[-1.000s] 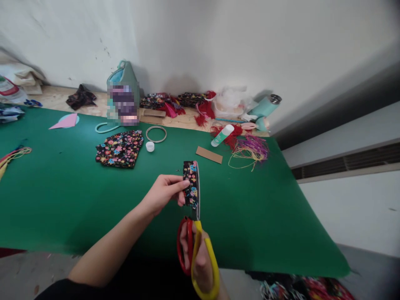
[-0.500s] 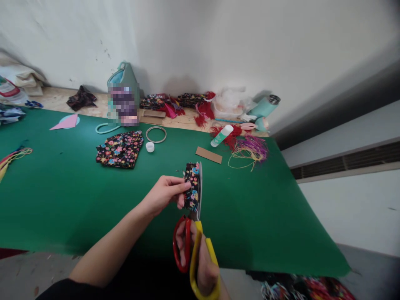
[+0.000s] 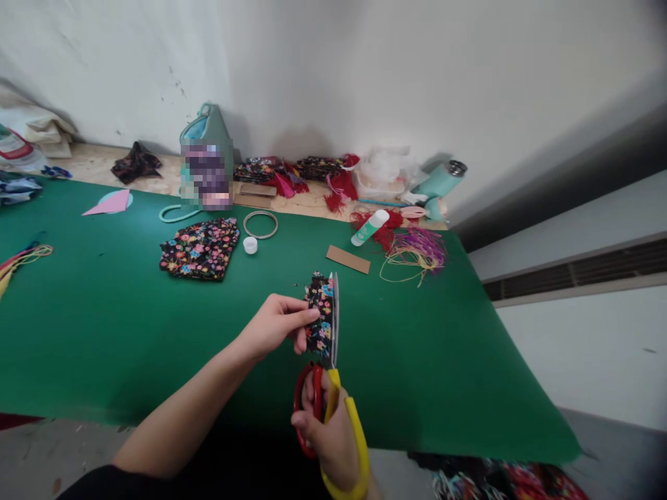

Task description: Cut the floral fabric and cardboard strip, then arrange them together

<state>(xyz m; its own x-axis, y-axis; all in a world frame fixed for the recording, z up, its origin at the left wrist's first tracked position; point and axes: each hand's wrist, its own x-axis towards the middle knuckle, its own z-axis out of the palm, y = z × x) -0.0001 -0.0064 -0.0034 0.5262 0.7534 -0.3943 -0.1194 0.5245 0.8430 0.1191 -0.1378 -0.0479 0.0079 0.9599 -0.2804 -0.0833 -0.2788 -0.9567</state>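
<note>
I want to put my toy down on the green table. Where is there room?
The green mat is bare left of the left hand, below the floral cloth. Another bare stretch lies right of the scissors, below the thread tangle. The back edge by the wall is crowded: bag, red tassels, glue stick.

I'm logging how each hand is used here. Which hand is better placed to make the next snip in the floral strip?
Probably the right hand: its fingers sit in the scissors, blade alongside the floral strip. The left hand only pinches the strip.
</note>
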